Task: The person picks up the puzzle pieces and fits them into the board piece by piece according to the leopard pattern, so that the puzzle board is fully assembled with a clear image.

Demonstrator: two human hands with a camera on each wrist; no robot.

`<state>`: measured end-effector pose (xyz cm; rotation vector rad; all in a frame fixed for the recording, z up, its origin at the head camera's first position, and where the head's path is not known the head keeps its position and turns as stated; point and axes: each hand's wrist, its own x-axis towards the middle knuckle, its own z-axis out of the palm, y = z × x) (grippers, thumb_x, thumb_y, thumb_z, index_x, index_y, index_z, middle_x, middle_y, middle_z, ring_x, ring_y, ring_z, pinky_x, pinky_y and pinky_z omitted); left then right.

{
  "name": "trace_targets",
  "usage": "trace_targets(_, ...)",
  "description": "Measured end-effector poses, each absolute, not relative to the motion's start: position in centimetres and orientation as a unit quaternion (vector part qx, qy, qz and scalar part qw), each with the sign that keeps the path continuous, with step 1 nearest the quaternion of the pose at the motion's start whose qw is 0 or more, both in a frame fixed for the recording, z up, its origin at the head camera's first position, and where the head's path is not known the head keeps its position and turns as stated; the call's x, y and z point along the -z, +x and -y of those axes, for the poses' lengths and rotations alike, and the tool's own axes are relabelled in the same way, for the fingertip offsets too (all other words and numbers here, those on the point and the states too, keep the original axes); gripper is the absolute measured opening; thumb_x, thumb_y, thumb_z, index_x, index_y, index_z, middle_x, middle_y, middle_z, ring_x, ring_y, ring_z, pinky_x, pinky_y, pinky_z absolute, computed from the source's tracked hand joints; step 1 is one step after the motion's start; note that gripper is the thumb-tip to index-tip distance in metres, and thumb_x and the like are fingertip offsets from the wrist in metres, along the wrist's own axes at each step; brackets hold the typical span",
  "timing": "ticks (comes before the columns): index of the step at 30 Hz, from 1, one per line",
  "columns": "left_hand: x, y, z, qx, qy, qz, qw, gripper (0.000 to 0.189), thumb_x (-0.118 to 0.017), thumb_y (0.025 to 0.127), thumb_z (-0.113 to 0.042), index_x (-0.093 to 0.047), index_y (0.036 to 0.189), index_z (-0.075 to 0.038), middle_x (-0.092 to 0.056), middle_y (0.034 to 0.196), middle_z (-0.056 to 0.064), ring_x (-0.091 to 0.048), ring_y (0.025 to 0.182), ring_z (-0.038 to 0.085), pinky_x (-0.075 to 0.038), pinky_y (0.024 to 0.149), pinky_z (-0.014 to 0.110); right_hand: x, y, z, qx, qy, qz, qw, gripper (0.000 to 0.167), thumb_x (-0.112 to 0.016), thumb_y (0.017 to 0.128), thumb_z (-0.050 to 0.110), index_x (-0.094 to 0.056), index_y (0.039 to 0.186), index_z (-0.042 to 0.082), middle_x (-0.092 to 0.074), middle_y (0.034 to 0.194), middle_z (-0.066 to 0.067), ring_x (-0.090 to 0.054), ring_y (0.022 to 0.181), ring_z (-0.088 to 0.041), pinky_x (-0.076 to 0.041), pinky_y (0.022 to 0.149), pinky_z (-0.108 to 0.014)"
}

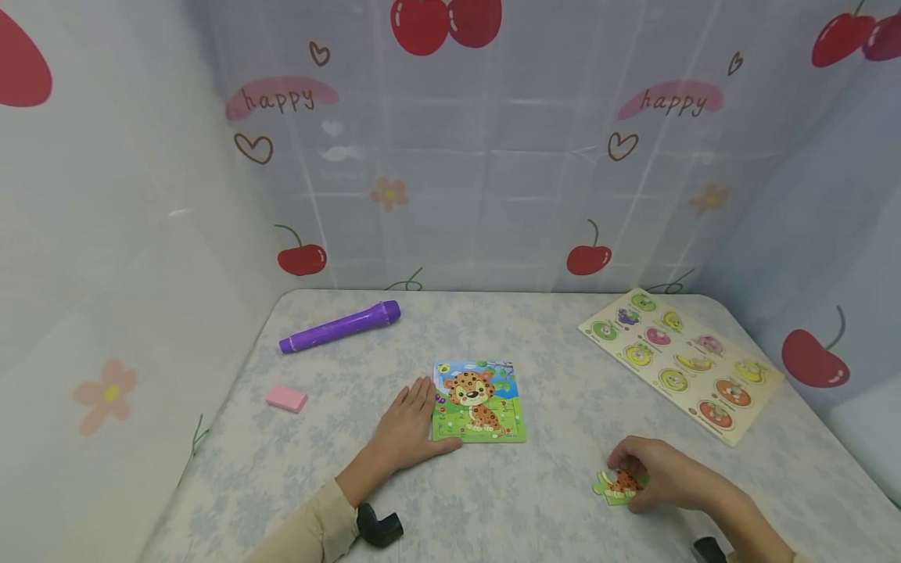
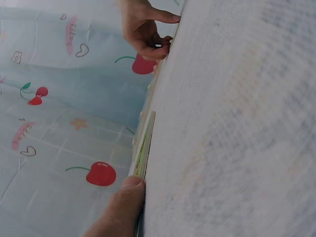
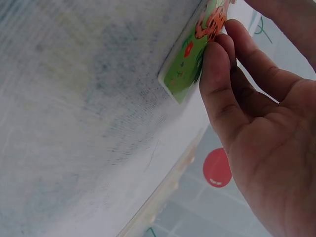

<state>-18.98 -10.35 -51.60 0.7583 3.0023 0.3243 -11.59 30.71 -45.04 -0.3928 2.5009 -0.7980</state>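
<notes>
A square leopard picture puzzle (image 1: 481, 407) lies flat on the table, its spotted cub on green grass under blue sky. My left hand (image 1: 407, 430) rests against its left side, fingers extended and thumb along the lower edge. In the left wrist view, that thumb (image 2: 123, 202) touches the puzzle's edge. Right of it, near the front, my right hand (image 1: 665, 473) pinches a jigsaw piece (image 1: 619, 486) with an orange spotted body and green grass. The right wrist view shows the piece's green corner (image 3: 185, 69) close to the tabletop; the fingers hide part of it.
A wooden fruit puzzle board (image 1: 676, 360) lies at the back right. A purple flashlight-shaped stick (image 1: 341, 327) is at the back left, with a pink eraser-like block (image 1: 287, 398) in front of it. A printed curtain (image 1: 479, 156) surrounds the table.
</notes>
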Motion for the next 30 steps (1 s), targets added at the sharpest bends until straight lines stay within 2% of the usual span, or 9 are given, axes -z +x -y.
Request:
trace_targets(5, 51.56, -18.98, 10.38, -0.102, 0.245, -0.964, 0.012, 0.114, -0.043, 0.081, -0.082, -0.018, 0.154, 0.002, -0.020, 0.161, 0.019, -0.021, 0.150, 0.030, -0.025, 0.121, 0.048, 44.89, -11.48, -30.56, 0.278, -0.147, -0.919, 0.236, 0.044, -0.090, 0.063, 0.020, -0.063, 0.096, 0.010, -0.061, 0.090, 0.001, -0.052, 0.078, -0.003, -0.047, 0.067, -0.021)
trace_targets(14, 51.36, -18.90, 10.37, -0.104, 0.246, -0.963, 0.020, 0.113, -0.044, 0.082, -0.081, -0.017, 0.155, 0.002, -0.019, 0.162, 0.019, -0.020, 0.151, 0.031, -0.024, 0.121, 0.048, 45.23, -11.30, -31.10, 0.299, -0.186, -0.909, 0.223, 0.039, -0.088, 0.066, 0.022, -0.064, 0.095, 0.014, -0.061, 0.090, 0.004, -0.051, 0.077, 0.000, -0.047, 0.065, -0.021)
trace_targets(25, 51.19, -18.87, 10.44, -0.114, 0.242, -0.963, 0.022, 0.113, -0.045, 0.082, -0.080, -0.017, 0.155, 0.001, -0.019, 0.162, 0.018, -0.018, 0.151, 0.031, -0.022, 0.122, 0.049, 45.81, -11.02, -31.20, 0.280, -0.235, -0.919, 0.148, 0.033, -0.085, 0.071, 0.026, -0.067, 0.097, 0.016, -0.063, 0.090, 0.011, -0.054, 0.076, 0.005, -0.050, 0.064, -0.021)
trace_targets(30, 51.34, -18.84, 10.46, -0.112, 0.242, -0.963, 0.024, 0.113, -0.045, 0.082, -0.081, -0.017, 0.155, 0.001, -0.018, 0.162, 0.018, -0.019, 0.151, 0.030, -0.023, 0.122, 0.049, 45.88, -10.97, -31.12, 0.278, -0.233, -0.921, 0.143, 0.034, -0.085, 0.071, 0.028, -0.067, 0.096, 0.016, -0.062, 0.090, 0.011, -0.053, 0.076, 0.004, -0.050, 0.064, -0.021)
